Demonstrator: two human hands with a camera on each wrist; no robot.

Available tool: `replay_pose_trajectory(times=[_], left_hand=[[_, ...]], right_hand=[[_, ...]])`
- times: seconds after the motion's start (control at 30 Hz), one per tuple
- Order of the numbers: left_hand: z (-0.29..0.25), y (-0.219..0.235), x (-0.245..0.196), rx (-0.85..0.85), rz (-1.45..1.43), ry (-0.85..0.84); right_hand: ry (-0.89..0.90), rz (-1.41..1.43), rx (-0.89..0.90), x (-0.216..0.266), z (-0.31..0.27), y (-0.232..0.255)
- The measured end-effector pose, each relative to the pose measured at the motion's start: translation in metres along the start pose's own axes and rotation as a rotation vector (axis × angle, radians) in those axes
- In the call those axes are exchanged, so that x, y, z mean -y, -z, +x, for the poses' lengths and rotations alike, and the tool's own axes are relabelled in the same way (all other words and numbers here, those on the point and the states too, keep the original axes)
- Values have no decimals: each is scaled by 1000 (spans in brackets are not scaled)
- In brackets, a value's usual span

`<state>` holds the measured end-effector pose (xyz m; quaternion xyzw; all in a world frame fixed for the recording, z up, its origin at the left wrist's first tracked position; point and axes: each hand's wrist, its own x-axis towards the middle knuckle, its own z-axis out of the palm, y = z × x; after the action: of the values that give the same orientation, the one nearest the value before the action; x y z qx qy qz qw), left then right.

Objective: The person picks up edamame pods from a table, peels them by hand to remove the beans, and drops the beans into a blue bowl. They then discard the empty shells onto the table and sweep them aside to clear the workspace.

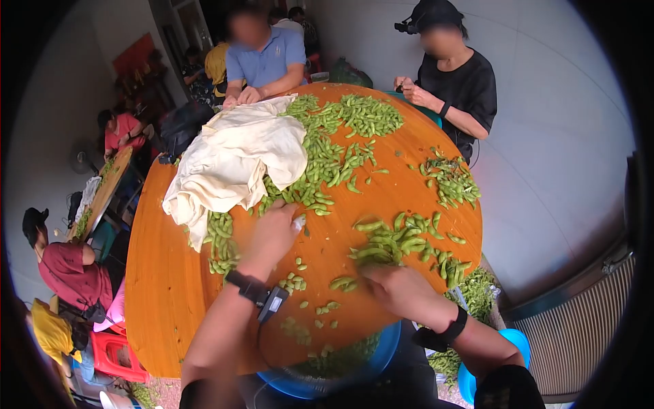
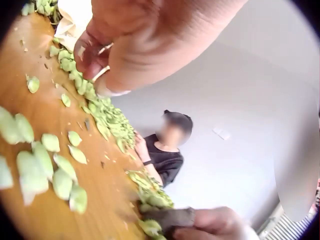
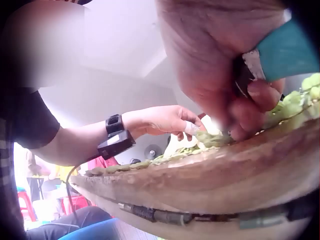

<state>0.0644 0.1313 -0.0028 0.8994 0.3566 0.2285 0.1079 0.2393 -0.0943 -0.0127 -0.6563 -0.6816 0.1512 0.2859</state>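
Reaching over the table, my left hand [image 1: 272, 232] is beside green pods [image 1: 317, 163] at the cloth's edge. White wrapping covers its thumb, and in the left wrist view its fingers [image 2: 90, 57] are loosely bent, with no pod visible between them. My right hand [image 1: 402, 290] is low over the near right pod pile [image 1: 398, 238], blurred in the head view. The right wrist view shows its fingers [image 3: 250, 112] curled around a dark item [image 3: 243, 80], partly hidden. Loose shelled beans [image 1: 293, 283] lie between the hands, also large in the left wrist view.
A cream cloth [image 1: 238, 153] covers the table's far left part. Another pod heap [image 1: 453, 180] is by the right edge. Below the near edge is a blue basin [image 1: 300, 388]. Two people sit across the round table [image 1: 157, 293]; others are at the left.
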Motion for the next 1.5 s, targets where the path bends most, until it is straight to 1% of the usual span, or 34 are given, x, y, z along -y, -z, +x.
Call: replay_pose_trajectory(times=[0.03, 0.07, 0.13, 0.17, 0.23, 0.27, 0.33, 0.37, 0.4, 0.43, 0.47, 0.5, 0.53, 0.6, 0.63, 0.67, 0.73, 0.83, 0.9, 0.97, 1.03, 1.07, 1.1, 1.13, 1.17, 1.2, 1.23, 1.27, 1.33, 1.37, 1.4, 1.43, 1.47, 1.5], left_hand=[[6, -12, 9, 12, -17, -54], [7, -16, 10, 12, -16, -55], [4, -24, 8, 87, 31, -85], [-2, -27, 4, 88, 33, -88], [-20, -29, -12, 144, 63, -51], [-25, -30, -22, 149, 67, -54], [-34, -35, -51, 245, 31, -47], [-37, -36, -69, 250, -54, -113], [-39, -41, -85, 255, -141, -180], [-38, -51, -95, 237, -282, -265], [-35, -49, -99, 239, -284, -269], [-28, -41, -104, 237, -285, -262], [-21, -35, -106, 235, -285, -253], [-7, -25, -86, 88, -143, -93], [2, -25, -71, -29, -85, -109], [8, -19, -65, -44, -88, -8], [17, -31, -37, 42, 50, 2], [24, -49, -31, 1, 82, 41], [23, -46, -33, 22, 132, 34], [19, -38, -36, 42, 185, 28], [7, -24, -42, -8, 195, -58], [-1, -18, -48, -3, 195, -59], [-11, -10, -54, 32, -75, -7], [-21, -2, -61, 67, -345, 46], [-31, 7, -72, 78, -345, 44], [-42, 15, -85, 180, -559, 166], [-52, 18, -90, 276, -772, 291], [-62, 16, -87, 281, -924, 294], [-78, 14, -85, 208, -1198, 379], [-84, 11, -82, 203, -1200, 384], [-90, 7, -79, 113, -1337, 406], [-95, 6, -77, 19, -1474, 426], [-97, 9, -75, 14, -1479, 432], [-96, 14, -73, 51, -1448, 418]], right_hand=[[5, 39, -29, -1, -2, 2], [5, 39, -30, 0, -4, 6], [-27, 143, -64, 1, -8, 15], [-28, 144, -67, -4, -9, 16], [-85, 271, -51, -15, -16, 16], [-88, 277, -54, -22, -18, 17], [-192, 315, -48, -33, -23, 21], [-144, 336, -134, -32, -25, 25], [-147, 337, -136, -35, -27, 25], [-171, 367, -191, -39, -30, 27], [-195, 395, -245, -44, -33, 29], [-300, 374, -166, -52, -36, 32], [-301, 373, -166, -53, -37, 32], [-271, 393, -166, -55, -41, 33], [-274, 397, -169, -55, -41, 33], [-269, 391, -190, -54, -39, 33], [-263, 385, -211, -52, -38, 32], [-251, 404, -231, -49, -38, 35], [-282, 398, -175, -47, -40, 39], [-274, 392, -172, -42, -39, 42], [-264, 389, -169, -30, -32, 43], [-175, 407, -240, -20, -25, 43], [-88, 425, -312, -10, -18, 40], [-96, 428, -316, -3, -10, 36], [-132, 499, -282, 4, -2, 31], [-167, 568, -246, 9, 3, 24], [-170, 569, -245, 14, 9, 15], [-147, 603, -206, 19, 14, 5], [-120, 640, -161, 28, 14, -8], [-143, 740, -100, 33, 11, -14], [-168, 838, -37, 37, 9, -18], [-234, 940, 34, 43, 6, -14], [-237, 937, 41, 48, 5, -10], [-273, 920, 6, 51, 3, -7]])
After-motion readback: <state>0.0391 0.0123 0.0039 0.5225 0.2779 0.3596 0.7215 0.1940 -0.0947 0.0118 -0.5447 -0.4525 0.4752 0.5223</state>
